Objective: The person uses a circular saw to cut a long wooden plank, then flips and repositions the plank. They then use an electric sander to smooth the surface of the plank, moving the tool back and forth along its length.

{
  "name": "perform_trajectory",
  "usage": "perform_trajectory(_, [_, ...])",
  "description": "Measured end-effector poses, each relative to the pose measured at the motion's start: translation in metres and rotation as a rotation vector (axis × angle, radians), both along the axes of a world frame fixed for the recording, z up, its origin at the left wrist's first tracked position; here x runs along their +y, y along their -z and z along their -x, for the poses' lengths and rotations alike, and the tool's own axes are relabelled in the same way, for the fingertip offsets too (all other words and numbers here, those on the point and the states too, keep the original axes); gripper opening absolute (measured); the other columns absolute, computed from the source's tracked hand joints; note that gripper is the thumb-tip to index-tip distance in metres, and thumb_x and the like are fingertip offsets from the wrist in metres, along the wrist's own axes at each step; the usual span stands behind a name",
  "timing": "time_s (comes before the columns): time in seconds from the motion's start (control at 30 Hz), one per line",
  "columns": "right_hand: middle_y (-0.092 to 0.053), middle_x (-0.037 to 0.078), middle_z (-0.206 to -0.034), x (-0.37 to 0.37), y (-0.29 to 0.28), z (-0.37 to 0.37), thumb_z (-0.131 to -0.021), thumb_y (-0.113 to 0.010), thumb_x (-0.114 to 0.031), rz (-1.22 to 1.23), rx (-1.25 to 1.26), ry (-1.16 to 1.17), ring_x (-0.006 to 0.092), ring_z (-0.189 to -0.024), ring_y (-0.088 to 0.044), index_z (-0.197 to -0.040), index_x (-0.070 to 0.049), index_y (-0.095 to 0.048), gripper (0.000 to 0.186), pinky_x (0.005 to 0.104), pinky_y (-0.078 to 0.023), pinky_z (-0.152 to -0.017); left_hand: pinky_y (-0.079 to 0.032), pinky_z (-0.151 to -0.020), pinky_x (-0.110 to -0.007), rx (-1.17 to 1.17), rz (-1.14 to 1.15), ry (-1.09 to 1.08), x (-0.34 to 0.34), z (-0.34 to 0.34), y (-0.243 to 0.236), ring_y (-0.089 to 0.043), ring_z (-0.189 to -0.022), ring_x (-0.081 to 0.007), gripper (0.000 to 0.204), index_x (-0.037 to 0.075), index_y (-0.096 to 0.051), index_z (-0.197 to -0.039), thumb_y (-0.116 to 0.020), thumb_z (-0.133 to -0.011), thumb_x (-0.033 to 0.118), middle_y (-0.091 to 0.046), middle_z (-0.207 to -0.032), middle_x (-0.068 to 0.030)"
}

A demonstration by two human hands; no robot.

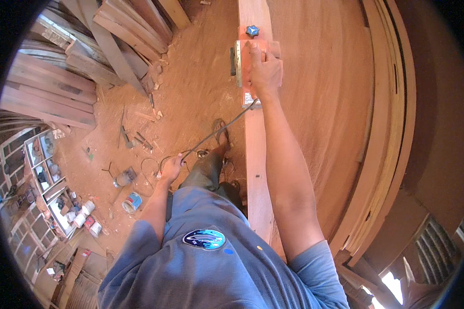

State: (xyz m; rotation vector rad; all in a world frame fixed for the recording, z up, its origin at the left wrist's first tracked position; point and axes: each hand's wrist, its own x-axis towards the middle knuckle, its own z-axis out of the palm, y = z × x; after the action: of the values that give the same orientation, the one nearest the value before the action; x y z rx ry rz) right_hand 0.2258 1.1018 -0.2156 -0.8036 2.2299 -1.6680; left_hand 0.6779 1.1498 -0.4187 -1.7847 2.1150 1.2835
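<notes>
An orange electric hand planer rests on a long, pale reddish plank that runs away from me along the bench. My right hand is wrapped round its top handle, arm stretched far forward. At the planer's front end sits a dark blue star-shaped knob. A dark power cord leaves its near end and slants down to the left. There, my left hand has closed round the cord, away from the plank, and holds it off to the side.
Right of the plank lies a broad, dusty wooden surface, with long boards beyond. Lumber is stacked at far left. On the dusty floor are a tin can, scattered tools and looped cord near my feet. Shelves stand left.
</notes>
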Motion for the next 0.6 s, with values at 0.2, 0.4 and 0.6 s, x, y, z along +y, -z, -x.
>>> perform_trajectory(0.2, [-0.062,0.016,-0.057,-0.064,-0.008,0.030,-0.093,-0.062,-0.060,-0.027,0.091,0.044,0.0231,-0.054,-0.064,-0.075,0.005,-0.069,0.068,0.0407,-0.048,-0.055,-0.047,-0.079,-0.046,0.037,-0.021,0.037,-0.049,0.041,-0.022,-0.063,-0.082,-0.0366,0.063,0.005,-0.059,-0.078,-0.033,-0.106,0.055,-0.064,-0.079,-0.0206])
perform_trajectory(0.4, [-0.059,0.008,-0.056,-0.122,-0.017,0.058,-0.096,-0.062,-0.055,0.008,-0.033,-0.023,0.0163,-0.049,-0.058,-0.075,0.001,-0.070,0.060,0.0357,-0.045,-0.047,-0.047,-0.078,-0.044,0.107,-0.020,0.007,-0.102,0.061,-0.015,-0.063,-0.079,-0.0349,0.063,0.003,-0.061,-0.079,-0.035,-0.106,0.054,-0.064,-0.077,-0.0190])
perform_trajectory(0.6, [-0.057,0.005,-0.061,-0.190,-0.014,0.095,-0.100,-0.060,-0.049,0.087,-0.145,-0.076,0.0140,-0.049,-0.055,-0.090,-0.002,-0.072,0.050,0.0315,-0.042,-0.044,-0.047,-0.076,-0.043,0.208,-0.048,-0.052,-0.157,0.085,-0.010,-0.061,-0.075,-0.0293,0.063,0.001,-0.062,-0.078,-0.037,-0.107,0.051,-0.063,-0.072,-0.0156])
